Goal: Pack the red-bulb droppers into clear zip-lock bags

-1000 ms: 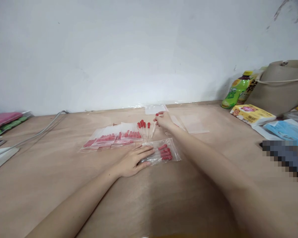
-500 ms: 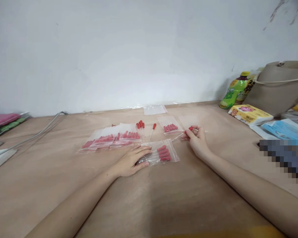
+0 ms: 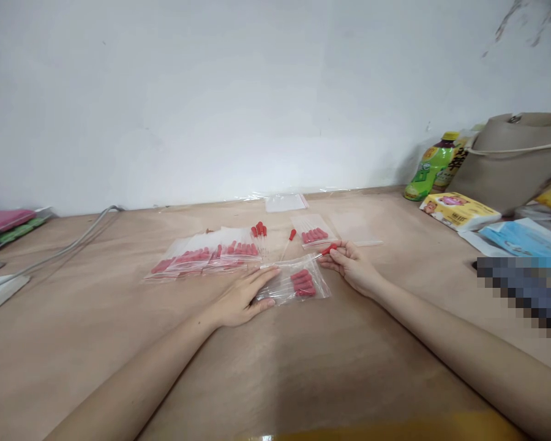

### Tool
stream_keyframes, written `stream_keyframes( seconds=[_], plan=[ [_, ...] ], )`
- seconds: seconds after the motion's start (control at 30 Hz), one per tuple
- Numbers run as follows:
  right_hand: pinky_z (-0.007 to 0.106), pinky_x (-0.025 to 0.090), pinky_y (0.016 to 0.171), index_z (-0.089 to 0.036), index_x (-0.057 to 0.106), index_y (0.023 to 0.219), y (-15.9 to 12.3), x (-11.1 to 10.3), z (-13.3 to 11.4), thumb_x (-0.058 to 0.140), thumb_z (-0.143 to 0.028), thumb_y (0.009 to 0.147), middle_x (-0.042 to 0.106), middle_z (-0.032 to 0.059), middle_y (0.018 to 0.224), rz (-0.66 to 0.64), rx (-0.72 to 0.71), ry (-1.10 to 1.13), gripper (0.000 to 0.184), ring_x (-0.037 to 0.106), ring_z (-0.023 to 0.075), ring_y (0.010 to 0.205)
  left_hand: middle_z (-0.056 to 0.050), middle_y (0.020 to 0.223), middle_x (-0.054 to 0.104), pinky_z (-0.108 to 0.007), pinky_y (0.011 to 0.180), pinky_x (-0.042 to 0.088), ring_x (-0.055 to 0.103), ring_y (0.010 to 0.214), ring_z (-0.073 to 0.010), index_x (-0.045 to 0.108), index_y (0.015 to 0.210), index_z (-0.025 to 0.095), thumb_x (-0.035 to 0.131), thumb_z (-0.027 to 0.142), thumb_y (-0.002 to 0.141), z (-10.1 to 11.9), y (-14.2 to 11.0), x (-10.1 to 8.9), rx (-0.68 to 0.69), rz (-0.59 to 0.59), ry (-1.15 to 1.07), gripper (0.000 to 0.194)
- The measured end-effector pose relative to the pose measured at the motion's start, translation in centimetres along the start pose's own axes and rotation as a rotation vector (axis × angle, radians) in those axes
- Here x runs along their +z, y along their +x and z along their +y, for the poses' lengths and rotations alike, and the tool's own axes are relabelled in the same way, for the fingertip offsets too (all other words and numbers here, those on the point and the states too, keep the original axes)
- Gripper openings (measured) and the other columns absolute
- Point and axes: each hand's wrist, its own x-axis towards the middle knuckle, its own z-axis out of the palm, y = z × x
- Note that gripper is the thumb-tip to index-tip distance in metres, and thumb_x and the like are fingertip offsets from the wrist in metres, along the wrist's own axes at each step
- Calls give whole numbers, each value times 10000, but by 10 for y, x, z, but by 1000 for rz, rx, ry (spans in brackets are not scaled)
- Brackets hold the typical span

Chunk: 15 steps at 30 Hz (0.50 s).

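Observation:
My left hand [image 3: 245,297] lies with fingers stretched out over the left end of a clear zip bag [image 3: 322,286]. Inside that bag several droppers with red rubber bulbs [image 3: 303,283] lie side by side, bulbs to the right. My right hand [image 3: 351,266] pinches another dropper [image 3: 327,250] by its red bulb. Its thin glass stem points left at the bag's upper right edge; whether the tip is inside, I cannot tell. Just behind the bag are one loose dropper [image 3: 292,235] and a small cluster of droppers [image 3: 259,230].
Filled zip bags [image 3: 190,257] overlap at left; another filled bag [image 3: 313,231] lies behind my right hand. Unfilled bags [image 3: 356,228] [image 3: 284,203] lie farther back. At right are a green bottle [image 3: 429,168], yellow tissue pack [image 3: 459,210] and grey handbag [image 3: 509,159]. A cable [image 3: 87,229] runs at left.
My right hand has moved left with the dropper, bringing it to the bag's edge. The loose dropper behind the bag has shifted slightly right. My left hand has stayed on the bag.

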Motion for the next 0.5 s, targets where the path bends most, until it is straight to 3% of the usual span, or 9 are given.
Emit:
stream_keyframes(
  seconds=[0.23,0.37,0.5],
  plan=[
    [211,442,527,-180,512,809,2,1,-2,726,-366,608,573,-42,655,-229,95,-301,348,506,62,526,-56,1434,296,-416,1063,269,301,1296,-235,195,1399,249,403,403,915,2,1,-1,-16,-26,11,549],
    [180,368,438,-149,612,843,5,3,-8,683,-404,646,602,-14,674,-342,81,-436,330,454,49,486,-51,1432,297,-409,1063,272,306,1292,-226,204,1395,255,403,396,917,2,2,-1,-4,-28,3,537],
    [201,371,443,-140,666,845,6,14,-5,620,-476,679,643,19,705,-334,57,-457,378,489,78,504,-49,1438,284,-410,1056,284,299,1296,-230,211,1395,267,404,386,918,2,1,0,7,-17,-21,528]
  ],
)
